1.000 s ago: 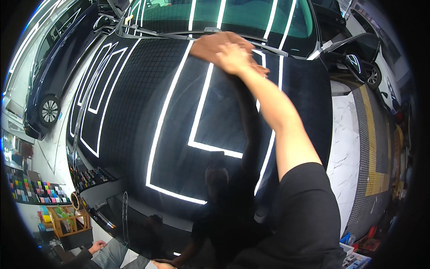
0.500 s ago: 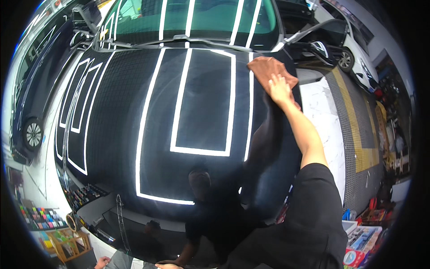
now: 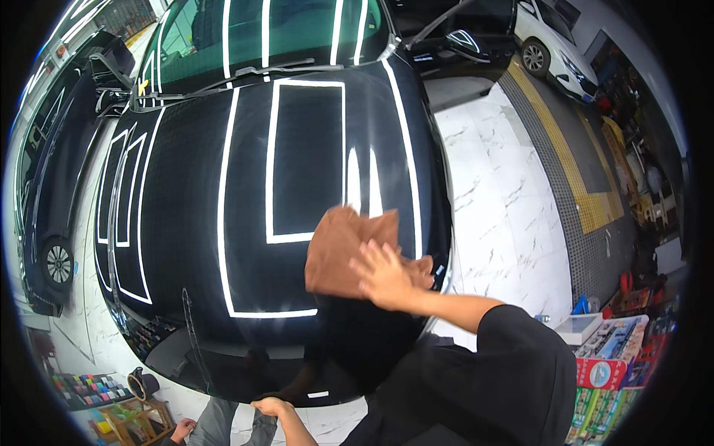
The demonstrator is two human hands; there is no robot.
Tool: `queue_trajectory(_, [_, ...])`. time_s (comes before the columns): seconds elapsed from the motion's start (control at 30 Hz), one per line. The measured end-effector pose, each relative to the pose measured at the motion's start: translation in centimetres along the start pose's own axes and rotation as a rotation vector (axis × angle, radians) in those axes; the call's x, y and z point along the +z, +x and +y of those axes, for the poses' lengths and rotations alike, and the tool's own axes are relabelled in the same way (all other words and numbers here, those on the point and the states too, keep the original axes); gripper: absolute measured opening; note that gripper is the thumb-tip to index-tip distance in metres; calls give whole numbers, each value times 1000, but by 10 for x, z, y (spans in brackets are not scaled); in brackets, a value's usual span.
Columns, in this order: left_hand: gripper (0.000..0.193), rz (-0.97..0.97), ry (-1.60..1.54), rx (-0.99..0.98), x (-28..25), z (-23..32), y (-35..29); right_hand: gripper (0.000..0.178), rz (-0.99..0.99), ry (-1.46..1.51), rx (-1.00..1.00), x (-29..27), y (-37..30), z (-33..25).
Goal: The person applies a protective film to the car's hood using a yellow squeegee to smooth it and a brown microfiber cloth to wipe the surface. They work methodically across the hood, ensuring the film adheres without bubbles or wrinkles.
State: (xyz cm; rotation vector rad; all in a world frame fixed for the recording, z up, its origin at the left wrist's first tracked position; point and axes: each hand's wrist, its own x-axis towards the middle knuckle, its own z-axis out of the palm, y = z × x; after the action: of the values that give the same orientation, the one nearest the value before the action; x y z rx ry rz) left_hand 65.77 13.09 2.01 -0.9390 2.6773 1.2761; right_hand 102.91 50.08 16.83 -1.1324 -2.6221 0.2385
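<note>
My right hand [image 3: 384, 276] is open, its fingers spread flat on a brown cloth [image 3: 332, 256]. The cloth lies on the glossy black car hood [image 3: 186, 223], toward its front right, with a crumpled end beside my wrist. At the hood's front edge rests my left hand [image 3: 273, 406], looking open and holding nothing; its fingers are small in view and partly hidden. Long white light strips and dark shapes reflect in the paint.
Behind the hood is the windshield [image 3: 201, 44] with its wipers [image 3: 260, 72]. A dark car [image 3: 56, 186] stands left, a white car [image 3: 554, 48] far right. Another person's hand [image 3: 184, 428] shows lower left, near grey trouser legs [image 3: 216, 425]. Boxes [image 3: 606, 368] fill the lower right.
My right hand and the cloth have come from the hood's far right corner toward me and to the left. The view has shifted, and more of my left hand shows.
</note>
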Motion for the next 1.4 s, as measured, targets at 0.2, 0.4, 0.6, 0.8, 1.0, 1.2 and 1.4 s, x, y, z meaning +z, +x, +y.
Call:
queue_trajectory(0.2, [79, -66, 111, 182, 6, -40, 17, 63, -167, 384, -616, 50, -172, -29])
queue_trajectory(0.4, [80, -63, 17, 132, -16, -80, -95, 62, 52, 56, -553, -4, -100, 116])
queue_trajectory(0.6, [81, -130, -143, 21, -14, -125, -154, 56, 355, 70, 74, -3, 21, 343])
queue_trajectory(0.8, [89, -76, -164, -209, -13, -142, -265, 64, 361, 284, 546, 6, 43, 327])
queue_trajectory(1.0, [88, 45, -397, -342, -7, -127, -290, 61, 116, 131, -159, -4, -134, 122])
queue_trajectory(1.2, [82, 52, -550, -534, 14, -114, -324, 63, -72, 351, -861, 76, -219, 73])
queue_trajectory(1.4, [81, 94, -521, -535, 25, -134, -318, 75, -6, 464, -676, 45, -165, 183])
